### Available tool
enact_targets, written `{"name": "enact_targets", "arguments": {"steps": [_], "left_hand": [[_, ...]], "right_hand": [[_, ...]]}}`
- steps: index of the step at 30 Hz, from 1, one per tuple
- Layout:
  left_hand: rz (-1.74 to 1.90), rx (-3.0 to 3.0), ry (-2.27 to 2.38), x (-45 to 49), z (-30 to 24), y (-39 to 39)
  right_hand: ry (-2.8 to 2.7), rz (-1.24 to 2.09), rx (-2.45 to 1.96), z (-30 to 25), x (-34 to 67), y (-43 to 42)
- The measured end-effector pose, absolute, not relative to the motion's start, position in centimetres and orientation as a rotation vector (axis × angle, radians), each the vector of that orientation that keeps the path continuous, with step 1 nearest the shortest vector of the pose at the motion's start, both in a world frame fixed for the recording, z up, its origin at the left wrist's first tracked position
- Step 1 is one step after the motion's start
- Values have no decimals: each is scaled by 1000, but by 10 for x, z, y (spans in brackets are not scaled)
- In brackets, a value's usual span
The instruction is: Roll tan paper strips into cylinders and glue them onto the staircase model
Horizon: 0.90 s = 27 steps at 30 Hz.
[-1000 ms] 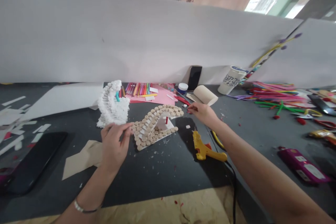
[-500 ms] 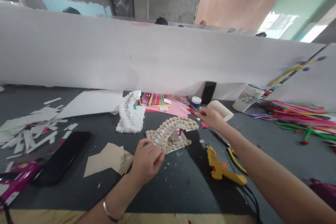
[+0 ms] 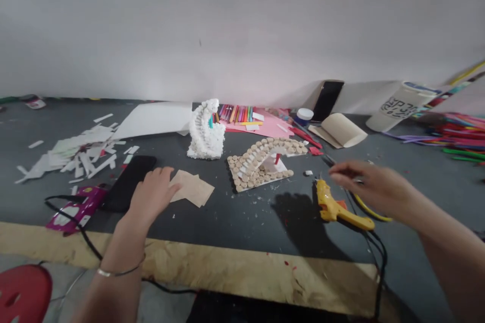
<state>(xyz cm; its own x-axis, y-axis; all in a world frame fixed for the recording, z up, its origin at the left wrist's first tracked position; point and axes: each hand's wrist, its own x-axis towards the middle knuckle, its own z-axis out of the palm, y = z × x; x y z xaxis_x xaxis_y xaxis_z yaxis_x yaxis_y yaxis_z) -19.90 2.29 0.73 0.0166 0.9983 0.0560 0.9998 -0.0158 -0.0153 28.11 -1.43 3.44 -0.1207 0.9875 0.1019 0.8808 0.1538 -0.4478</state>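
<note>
Glue gun [image 3: 333, 208] lower right is shiny plastic, paper scraps [image 3: 191, 187] left of centre look matt and smooth, arch [image 3: 261, 164] mid-frame looks like rough little wooden discs.

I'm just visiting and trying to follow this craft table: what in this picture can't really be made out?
All in the head view:
The right hand is motion-blurred; whether it pinches anything cannot be told.
Lettering on the paper cup: blurred, unreadable.
Cord of the glue gun: runs off the bottom edge.
The coloured sticks: cut off by the right edge.
The tan paper: left edge hidden by the left hand.
</note>
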Motion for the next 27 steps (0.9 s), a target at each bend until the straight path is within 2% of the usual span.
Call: {"name": "enact_targets", "arguments": {"steps": [4,6,15,19,24,27], "left_hand": [[-39,-2241,-2431,-215,-6,24],[-60,-2223,-2429,-219,-6,27],[-390,-1923,-2448,-229,16,28],[-273,-2067,-2335,-216,20,34],[-188,-2093,-2187,-199,24,39],[-176,-2045,-2148,-196,33,36]], "right_hand": [[-2352,692,-1548,10,246,-56],[-2452,733,-1412,0,231,-71],[-2271,420,-1382,-31,219,-94],[-2318,415,-1364,-26,195,-94],[-2218,255,-1687,-28,184,-89],[-2290,315,-1577,-36,185,-93]]}}
